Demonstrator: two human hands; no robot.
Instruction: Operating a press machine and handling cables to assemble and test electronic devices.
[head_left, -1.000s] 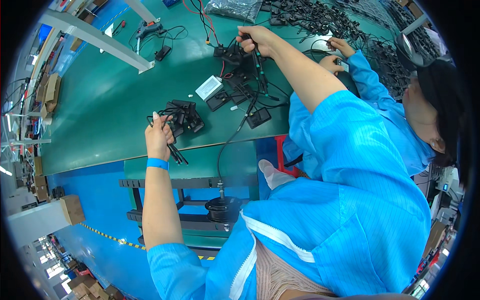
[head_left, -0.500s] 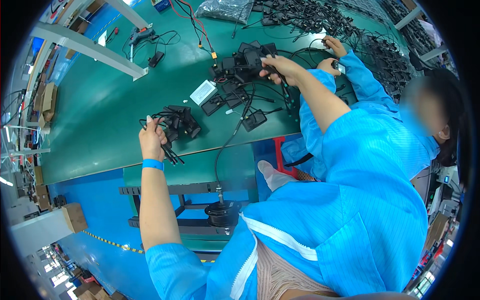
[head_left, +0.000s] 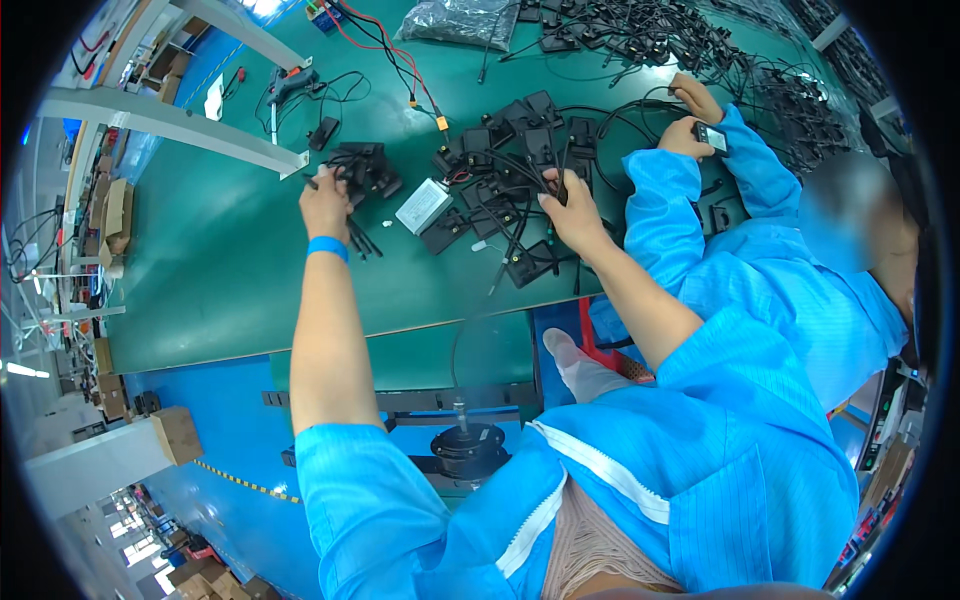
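Black adapters and cables under both my hands on the green bench [head_left: 250, 290].

My left hand [head_left: 325, 205] is curled shut on a cluster of black adapters [head_left: 365, 168], cords trailing below my fingers. My right hand [head_left: 575, 215] pinches a black cable [head_left: 520, 225] beside the adapter pile [head_left: 510, 160], with a small white box [head_left: 423, 206] between my hands. A co-worker's hands [head_left: 690, 120] work just beyond my right fingers.

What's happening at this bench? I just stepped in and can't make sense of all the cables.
A person in a blue coat works at a green table. Their left hand rests on a small bunch of black adapters; their right hand grips a black cable from a larger pile. A co-worker's hands handle similar parts beside them.
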